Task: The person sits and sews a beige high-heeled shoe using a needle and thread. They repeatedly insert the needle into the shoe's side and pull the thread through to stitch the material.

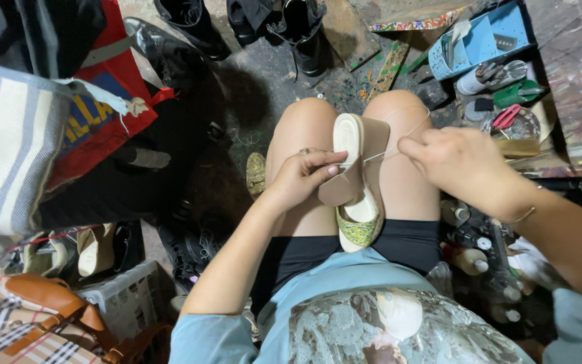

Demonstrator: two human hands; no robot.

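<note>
A cream-soled sandal (356, 176) with a tan strap and a green patterned heel lies between my knees, sole edge up. My left hand (302, 176) pinches the tan strap and a thin white thread (380, 155) against the sandal. My right hand (458, 163) is closed on the other end of the thread, drawn taut to the right above my right knee. Whether a needle is in my fingers is too small to tell.
Black boots (304, 30) stand on the dark floor ahead. A blue basket (486, 37) and tools, with red-handled pliers (506, 116), lie at the right. Bottles (469, 259) crowd my right side. Bags (28, 317), a white crate (126, 296) and shoes fill the left.
</note>
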